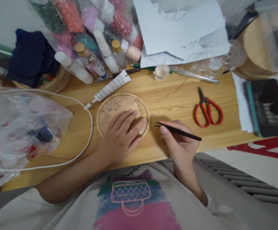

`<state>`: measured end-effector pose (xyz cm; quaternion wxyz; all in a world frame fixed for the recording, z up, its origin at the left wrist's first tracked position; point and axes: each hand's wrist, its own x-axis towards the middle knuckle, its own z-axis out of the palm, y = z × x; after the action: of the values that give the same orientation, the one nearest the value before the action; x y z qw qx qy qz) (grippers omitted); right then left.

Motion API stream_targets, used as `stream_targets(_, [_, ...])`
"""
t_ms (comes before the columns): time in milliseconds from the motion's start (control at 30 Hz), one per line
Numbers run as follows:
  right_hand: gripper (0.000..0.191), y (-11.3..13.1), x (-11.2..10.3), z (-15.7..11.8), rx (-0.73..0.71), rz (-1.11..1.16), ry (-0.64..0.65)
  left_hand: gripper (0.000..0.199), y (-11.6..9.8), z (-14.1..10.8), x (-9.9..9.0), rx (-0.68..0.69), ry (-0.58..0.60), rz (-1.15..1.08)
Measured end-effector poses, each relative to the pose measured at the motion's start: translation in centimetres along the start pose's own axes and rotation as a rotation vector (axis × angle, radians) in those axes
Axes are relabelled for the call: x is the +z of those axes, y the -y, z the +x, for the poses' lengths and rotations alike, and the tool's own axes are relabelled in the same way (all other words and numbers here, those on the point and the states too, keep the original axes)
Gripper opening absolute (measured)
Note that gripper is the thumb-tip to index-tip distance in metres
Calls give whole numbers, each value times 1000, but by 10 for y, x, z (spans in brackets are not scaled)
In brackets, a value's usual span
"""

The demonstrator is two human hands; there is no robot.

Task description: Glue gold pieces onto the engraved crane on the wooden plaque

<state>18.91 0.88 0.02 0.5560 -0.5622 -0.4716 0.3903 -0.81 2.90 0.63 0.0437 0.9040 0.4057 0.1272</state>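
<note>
My left hand [118,137] lies with its fingers stretched out over a round wooden board [113,107]. Dark line drawings of wave-like curls and feather shapes cover the board's face. Gold-coloured wirework [142,111] shows between and beside my fingers on the right part of the board; the rest of it is hidden under the hand. To the right of the board, my right hand [183,148] grips black tweezers [185,133] between thumb and fingers. Their tips point left toward the board, apart from it, and nothing visible sits between them.
Red-handled pliers [204,110] lie to the right, near a phone [268,107]. A white glue tube [112,86] touches or nearly touches the board's upper edge. Bottles [91,60] and bags of coloured beads line the back. A white cable [91,127] loops around plastic bags [26,124] at left.
</note>
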Motion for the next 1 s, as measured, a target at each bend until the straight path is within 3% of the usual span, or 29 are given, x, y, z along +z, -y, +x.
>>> stream_targets(1000, [21, 0, -1, 0, -43, 0, 14, 38, -2, 3, -3, 14, 9, 62])
